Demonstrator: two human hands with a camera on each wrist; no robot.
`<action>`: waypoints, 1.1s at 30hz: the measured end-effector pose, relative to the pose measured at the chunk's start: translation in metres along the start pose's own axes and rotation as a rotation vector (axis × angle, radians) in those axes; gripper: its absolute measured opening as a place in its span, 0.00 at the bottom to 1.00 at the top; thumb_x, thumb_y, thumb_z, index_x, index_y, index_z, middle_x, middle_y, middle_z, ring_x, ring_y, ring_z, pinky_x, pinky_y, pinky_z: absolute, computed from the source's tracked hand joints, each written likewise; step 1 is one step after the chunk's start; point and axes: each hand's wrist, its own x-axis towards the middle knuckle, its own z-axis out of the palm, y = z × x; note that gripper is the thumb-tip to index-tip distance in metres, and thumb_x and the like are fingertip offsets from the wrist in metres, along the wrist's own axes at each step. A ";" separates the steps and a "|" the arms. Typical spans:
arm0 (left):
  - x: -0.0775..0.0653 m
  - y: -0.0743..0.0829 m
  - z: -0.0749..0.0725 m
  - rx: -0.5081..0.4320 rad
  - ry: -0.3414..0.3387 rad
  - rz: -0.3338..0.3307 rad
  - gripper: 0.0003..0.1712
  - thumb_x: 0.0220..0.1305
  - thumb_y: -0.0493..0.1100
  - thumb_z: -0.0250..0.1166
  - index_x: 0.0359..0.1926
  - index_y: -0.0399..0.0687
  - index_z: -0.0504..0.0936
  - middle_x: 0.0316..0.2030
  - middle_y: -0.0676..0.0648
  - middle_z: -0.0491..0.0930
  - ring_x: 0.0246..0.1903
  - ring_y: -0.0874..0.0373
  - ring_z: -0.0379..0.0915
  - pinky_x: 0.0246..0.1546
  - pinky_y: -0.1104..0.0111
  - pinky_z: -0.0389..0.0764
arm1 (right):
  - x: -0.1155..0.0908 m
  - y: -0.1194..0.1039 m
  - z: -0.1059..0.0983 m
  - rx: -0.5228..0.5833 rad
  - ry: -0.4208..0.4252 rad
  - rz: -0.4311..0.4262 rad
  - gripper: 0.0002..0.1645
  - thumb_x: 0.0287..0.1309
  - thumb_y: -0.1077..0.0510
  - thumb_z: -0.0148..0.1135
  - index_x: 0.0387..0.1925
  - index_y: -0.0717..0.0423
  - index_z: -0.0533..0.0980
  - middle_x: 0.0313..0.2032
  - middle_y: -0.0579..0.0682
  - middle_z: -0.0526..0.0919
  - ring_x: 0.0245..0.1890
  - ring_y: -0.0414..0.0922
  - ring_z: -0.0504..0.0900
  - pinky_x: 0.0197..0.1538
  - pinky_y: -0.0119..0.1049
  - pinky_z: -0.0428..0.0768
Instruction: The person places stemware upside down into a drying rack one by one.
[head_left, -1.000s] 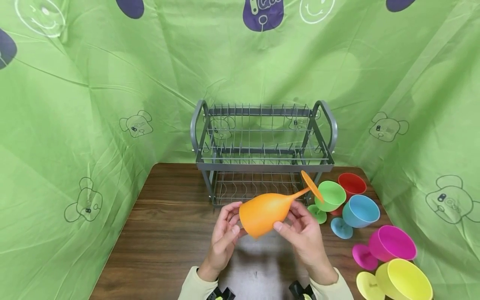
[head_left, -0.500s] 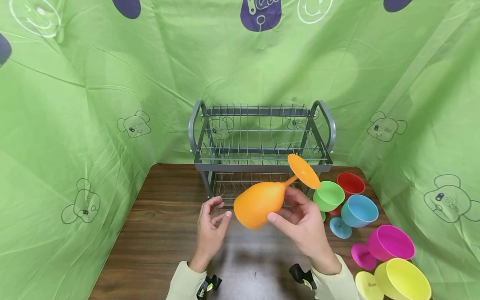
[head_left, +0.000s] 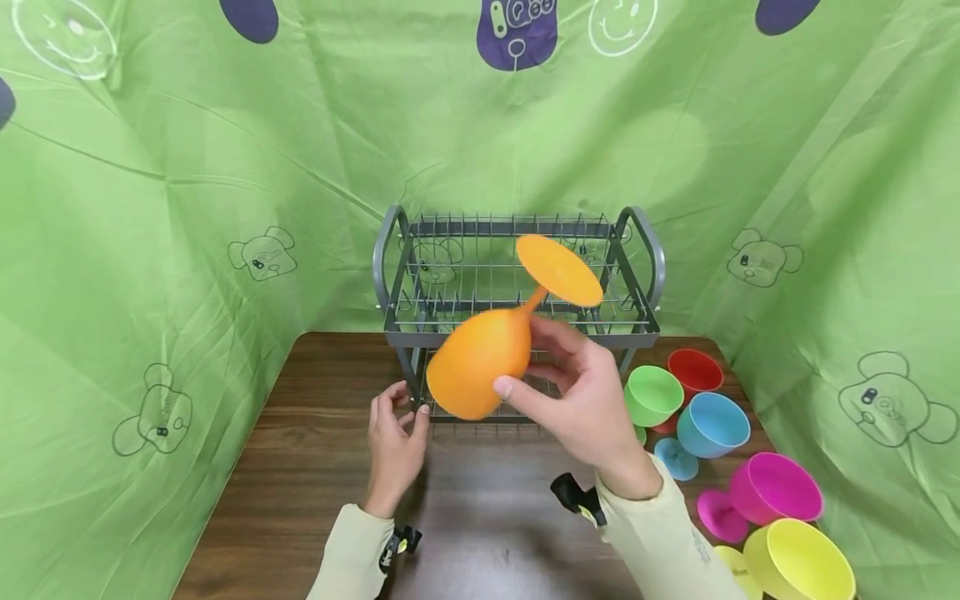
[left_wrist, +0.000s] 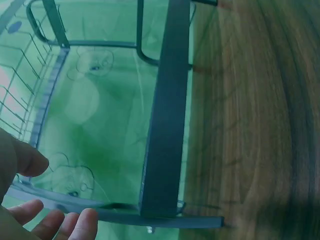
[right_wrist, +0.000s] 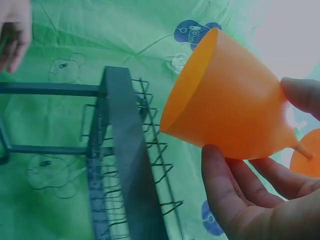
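My right hand holds an orange goblet by its bowl, thumb on one side and fingers on the other. The goblet tilts with its mouth down to the left and its foot up to the right, in front of the dish rack. In the right wrist view, the goblet's bowl is beside the rack's dark frame. My left hand is beside the rack's front left post, fingers loosely bent. In the left wrist view, its thumb and fingertips lie on either side of a rack bar, with a gap between them.
On the right of the wooden table lie several goblets on their sides: red, green, blue, magenta and yellow. Green printed cloth hangs round the back and sides.
My left hand has let go of the orange goblet and moved left to the rack's post. My right hand has carried the goblet forward, up and left, turning its foot higher.
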 end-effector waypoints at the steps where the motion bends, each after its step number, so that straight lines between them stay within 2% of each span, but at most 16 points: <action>1: 0.002 -0.003 0.000 -0.003 0.004 -0.006 0.29 0.68 0.33 0.69 0.68 0.35 0.71 0.60 0.36 0.73 0.59 0.42 0.74 0.54 0.48 0.87 | 0.006 -0.003 0.001 -0.008 -0.004 -0.004 0.37 0.53 0.70 0.77 0.66 0.53 0.79 0.57 0.51 0.87 0.55 0.47 0.87 0.53 0.43 0.90; 7: 0.014 -0.014 -0.001 -0.018 0.047 -0.032 0.27 0.69 0.32 0.67 0.66 0.34 0.72 0.60 0.33 0.73 0.60 0.40 0.75 0.54 0.51 0.87 | 0.038 -0.011 0.006 -0.075 -0.021 -0.004 0.37 0.54 0.63 0.79 0.66 0.49 0.80 0.57 0.49 0.87 0.55 0.46 0.86 0.52 0.43 0.90; 15: 0.029 -0.023 -0.006 -0.003 0.061 -0.072 0.24 0.71 0.35 0.69 0.64 0.36 0.76 0.58 0.35 0.77 0.60 0.38 0.78 0.53 0.56 0.88 | 0.068 -0.014 0.014 -0.117 -0.026 0.019 0.36 0.55 0.56 0.80 0.66 0.50 0.80 0.55 0.49 0.87 0.53 0.43 0.86 0.51 0.41 0.90; 18: 0.032 -0.025 -0.006 -0.012 0.054 -0.100 0.24 0.71 0.36 0.69 0.64 0.37 0.77 0.57 0.37 0.79 0.60 0.40 0.79 0.53 0.57 0.88 | 0.077 -0.016 0.020 -0.128 -0.031 0.025 0.36 0.55 0.53 0.81 0.66 0.49 0.80 0.55 0.47 0.86 0.54 0.42 0.86 0.51 0.41 0.90; 22: 0.037 -0.026 -0.002 -0.010 0.046 -0.120 0.22 0.70 0.39 0.71 0.62 0.40 0.79 0.55 0.39 0.81 0.59 0.45 0.82 0.53 0.59 0.88 | 0.090 -0.018 0.027 -0.196 -0.036 0.031 0.37 0.55 0.51 0.81 0.67 0.48 0.79 0.55 0.44 0.85 0.53 0.39 0.85 0.51 0.38 0.90; 25: 0.041 -0.026 0.002 -0.001 0.056 -0.112 0.20 0.70 0.39 0.71 0.60 0.41 0.81 0.53 0.40 0.83 0.57 0.46 0.84 0.51 0.65 0.88 | 0.099 -0.016 0.030 -0.245 -0.035 0.035 0.38 0.55 0.51 0.81 0.67 0.49 0.79 0.55 0.43 0.85 0.52 0.38 0.85 0.51 0.35 0.89; 30: 0.048 -0.028 0.006 0.031 0.089 -0.089 0.15 0.69 0.39 0.72 0.55 0.42 0.83 0.49 0.39 0.85 0.53 0.44 0.85 0.44 0.81 0.84 | 0.115 -0.011 0.032 -0.292 -0.029 0.053 0.38 0.57 0.49 0.80 0.68 0.50 0.78 0.56 0.43 0.85 0.51 0.37 0.85 0.51 0.33 0.88; 33: 0.051 -0.029 0.008 0.065 0.099 -0.082 0.13 0.69 0.39 0.72 0.52 0.42 0.84 0.47 0.40 0.87 0.50 0.45 0.86 0.42 0.77 0.84 | 0.125 -0.006 0.033 -0.338 -0.026 0.068 0.38 0.58 0.47 0.79 0.69 0.48 0.76 0.57 0.42 0.85 0.51 0.36 0.85 0.51 0.33 0.88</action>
